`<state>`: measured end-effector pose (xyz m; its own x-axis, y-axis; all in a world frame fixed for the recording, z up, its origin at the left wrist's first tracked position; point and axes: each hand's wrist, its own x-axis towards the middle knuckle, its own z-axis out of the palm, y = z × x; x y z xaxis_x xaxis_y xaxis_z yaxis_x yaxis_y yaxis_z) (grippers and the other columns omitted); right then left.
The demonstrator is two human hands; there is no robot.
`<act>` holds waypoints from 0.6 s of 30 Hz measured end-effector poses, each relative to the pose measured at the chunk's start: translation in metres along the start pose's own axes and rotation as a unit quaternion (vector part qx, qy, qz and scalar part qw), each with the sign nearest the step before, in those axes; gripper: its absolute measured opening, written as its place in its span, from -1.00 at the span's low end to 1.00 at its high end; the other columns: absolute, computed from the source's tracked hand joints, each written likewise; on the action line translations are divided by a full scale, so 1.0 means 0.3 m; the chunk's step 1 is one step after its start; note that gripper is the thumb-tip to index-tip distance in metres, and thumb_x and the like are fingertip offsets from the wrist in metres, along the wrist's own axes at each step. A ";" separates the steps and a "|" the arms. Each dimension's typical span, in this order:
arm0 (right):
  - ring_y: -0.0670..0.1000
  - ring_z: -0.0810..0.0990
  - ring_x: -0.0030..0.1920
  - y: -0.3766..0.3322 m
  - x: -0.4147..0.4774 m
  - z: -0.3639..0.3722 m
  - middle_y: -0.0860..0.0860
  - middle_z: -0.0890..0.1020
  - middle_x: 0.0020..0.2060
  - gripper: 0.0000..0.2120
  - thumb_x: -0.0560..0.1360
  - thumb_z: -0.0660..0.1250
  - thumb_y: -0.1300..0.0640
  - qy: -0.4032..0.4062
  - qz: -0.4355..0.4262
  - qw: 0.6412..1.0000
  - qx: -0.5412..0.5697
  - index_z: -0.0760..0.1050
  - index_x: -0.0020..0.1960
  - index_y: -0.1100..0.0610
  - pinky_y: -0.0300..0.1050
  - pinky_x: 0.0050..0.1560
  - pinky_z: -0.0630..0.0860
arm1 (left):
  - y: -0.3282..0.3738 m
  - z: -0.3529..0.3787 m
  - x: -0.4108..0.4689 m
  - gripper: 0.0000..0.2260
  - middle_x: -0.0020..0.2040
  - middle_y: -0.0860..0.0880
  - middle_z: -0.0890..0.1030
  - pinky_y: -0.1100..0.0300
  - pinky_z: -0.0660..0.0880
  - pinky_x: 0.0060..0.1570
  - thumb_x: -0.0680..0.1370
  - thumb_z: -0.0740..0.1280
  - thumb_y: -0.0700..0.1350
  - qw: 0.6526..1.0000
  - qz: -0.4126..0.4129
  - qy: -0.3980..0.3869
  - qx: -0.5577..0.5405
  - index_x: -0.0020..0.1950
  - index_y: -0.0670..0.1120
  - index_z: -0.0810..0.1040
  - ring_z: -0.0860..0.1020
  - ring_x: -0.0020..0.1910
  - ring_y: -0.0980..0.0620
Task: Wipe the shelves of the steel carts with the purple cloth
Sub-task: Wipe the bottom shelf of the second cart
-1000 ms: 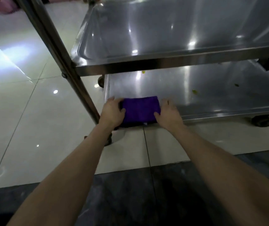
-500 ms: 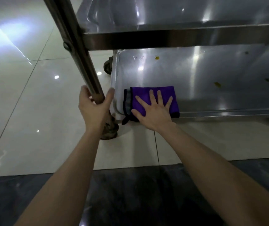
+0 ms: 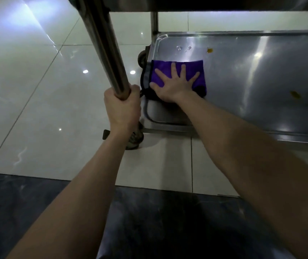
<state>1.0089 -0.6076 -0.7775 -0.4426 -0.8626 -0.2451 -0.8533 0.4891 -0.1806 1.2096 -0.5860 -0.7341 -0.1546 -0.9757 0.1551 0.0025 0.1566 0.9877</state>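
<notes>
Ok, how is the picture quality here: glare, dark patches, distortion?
Head view: strong glare on the floor tiles at upper left, bright streaks on the bottom shelf; the wide-angle lens bows the cart post; the near dark floor is dim; the right hand on the purple cloth is sharp.

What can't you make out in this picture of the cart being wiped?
Head view only:
- Upper shelf: cut off by the top edge; only its front rim shows.
- Bottom shelf: runs off the right edge; the patch under the purple cloth and right hand is hidden.
- Near wheel: mostly behind the left hand gripping the post.
- Yellowish specks: too small to identify.
</notes>
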 end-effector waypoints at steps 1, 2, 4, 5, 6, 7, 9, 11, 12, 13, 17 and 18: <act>0.35 -0.29 0.67 -0.029 0.030 -0.005 0.07 -0.21 0.72 -0.27 0.58 -0.14 -0.54 -0.001 0.012 1.000 -0.001 -0.11 0.69 -0.34 0.70 0.42 -0.33 | 0.001 -0.001 0.004 -0.75 -0.47 0.00 0.34 0.16 0.35 -0.48 0.42 0.37 0.02 1.000 -0.002 0.005 -0.007 -0.43 0.15 0.39 0.34 -0.52 0.00; 0.35 -0.29 0.67 -0.053 0.033 -0.001 0.08 -0.20 0.72 -0.28 0.60 -0.14 -0.51 0.006 0.015 1.000 -0.006 -0.11 0.69 -0.31 0.70 0.43 -0.32 | 0.003 -0.001 0.011 -0.75 -0.47 0.04 0.32 0.17 0.34 -0.46 0.42 0.37 0.03 1.000 -0.003 0.013 -0.013 -0.44 0.17 0.42 0.33 -0.52 0.02; 0.32 -0.26 0.68 -0.058 -0.064 0.033 0.07 -0.18 0.73 -0.30 0.62 -0.15 -0.47 0.011 -0.006 1.000 -0.012 -0.10 0.70 -0.29 0.68 0.45 -0.30 | 0.001 0.006 0.019 -0.77 -0.47 0.05 0.33 0.11 0.36 -0.43 0.43 0.39 0.05 1.000 -0.006 0.027 -0.012 -0.42 0.26 0.51 0.35 -0.49 -0.03; 0.30 -0.24 0.69 -0.048 -0.151 0.062 0.07 -0.16 0.73 -0.31 0.63 -0.16 -0.46 0.020 -0.021 1.000 -0.010 -0.08 0.70 -0.28 0.67 0.46 -0.29 | 0.000 0.008 0.022 -0.77 -0.46 0.04 0.33 0.06 0.37 -0.42 0.43 0.39 0.05 0.999 -0.003 0.032 -0.009 -0.41 0.30 0.52 0.36 -0.47 -0.07; 0.29 -0.22 0.69 -0.033 -0.244 0.102 0.06 -0.13 0.73 -0.32 0.63 -0.17 -0.45 0.045 -0.035 0.998 -0.002 -0.05 0.70 -0.28 0.66 0.47 -0.29 | 0.001 0.009 0.025 -0.76 -0.46 0.01 0.33 0.01 0.38 -0.40 0.44 0.39 0.05 0.999 0.000 0.037 -0.009 -0.40 0.31 0.52 0.36 -0.45 -0.10; 0.27 -0.18 0.70 -0.018 -0.346 0.149 0.04 -0.09 0.73 -0.33 0.64 -0.19 -0.44 0.074 -0.043 0.996 0.008 -0.01 0.70 -0.27 0.64 0.49 -0.28 | -0.001 0.008 0.023 -0.76 -0.45 -0.01 0.33 -0.02 0.39 -0.39 0.45 0.40 0.05 0.999 -0.002 0.038 -0.012 -0.40 0.29 0.51 0.36 -0.44 -0.12; 0.24 -0.10 0.71 -0.003 -0.512 0.212 0.01 0.00 0.73 -0.35 0.65 -0.22 -0.42 0.112 -0.051 0.992 0.019 0.07 0.69 -0.26 0.61 0.51 -0.26 | -0.009 0.011 0.022 -0.76 -0.45 -0.03 0.33 -0.03 0.39 -0.38 0.45 0.40 0.05 0.999 -0.009 0.031 -0.015 -0.40 0.26 0.49 0.36 -0.45 -0.12; 0.24 -0.10 0.71 0.017 -0.505 0.214 0.00 0.00 0.73 -0.34 0.64 -0.21 -0.44 0.097 -0.039 0.994 0.016 0.07 0.68 -0.28 0.62 0.50 -0.29 | -0.009 0.018 0.016 -0.77 -0.44 -0.04 0.33 -0.01 0.37 -0.38 0.45 0.40 0.06 0.999 -0.019 0.027 -0.013 -0.39 0.28 0.51 0.36 -0.44 -0.12; 0.26 -0.13 0.70 0.023 -0.441 0.183 0.01 -0.04 0.73 -0.34 0.63 -0.20 -0.46 0.082 -0.028 0.996 0.011 0.04 0.68 -0.30 0.64 0.48 -0.31 | -0.009 0.018 0.011 -0.78 -0.44 -0.03 0.33 0.01 0.36 -0.39 0.44 0.40 0.06 0.999 -0.023 0.024 -0.012 -0.39 0.27 0.51 0.36 -0.44 -0.12; 0.27 -0.18 0.70 0.022 -0.352 0.138 0.02 -0.09 0.73 -0.33 0.62 -0.19 -0.47 0.065 -0.020 0.998 0.003 -0.01 0.69 -0.31 0.66 0.46 -0.32 | -0.008 0.018 0.008 -0.77 -0.44 -0.03 0.32 0.03 0.35 -0.39 0.44 0.40 0.05 0.999 -0.023 0.022 -0.012 -0.40 0.23 0.49 0.34 -0.46 -0.11; 0.33 -0.29 0.67 -0.002 -0.039 0.006 0.05 -0.21 0.72 -0.29 0.60 -0.14 -0.51 0.003 0.016 1.000 0.001 -0.11 0.69 -0.32 0.71 0.41 -0.30 | -0.009 0.013 0.006 -0.72 -0.45 0.00 0.28 0.08 0.32 -0.41 0.42 0.38 0.02 1.000 -0.015 0.014 -0.015 -0.43 0.16 0.36 0.30 -0.48 -0.08; 0.34 -0.29 0.67 -0.016 -0.020 0.015 0.07 -0.20 0.72 -0.28 0.59 -0.15 -0.50 0.006 0.022 1.000 -0.002 -0.11 0.69 -0.32 0.72 0.40 -0.31 | -0.007 0.015 0.009 -0.71 -0.45 0.00 0.28 0.06 0.31 -0.42 0.42 0.38 0.01 1.000 -0.014 0.022 -0.011 -0.43 0.15 0.34 0.29 -0.46 -0.09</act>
<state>1.0169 -0.6044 -0.7794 -0.4834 -0.8414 -0.2417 -0.8336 0.5267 -0.1666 1.2048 -0.5883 -0.7359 -0.1119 -0.9854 0.1282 0.0201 0.1268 0.9917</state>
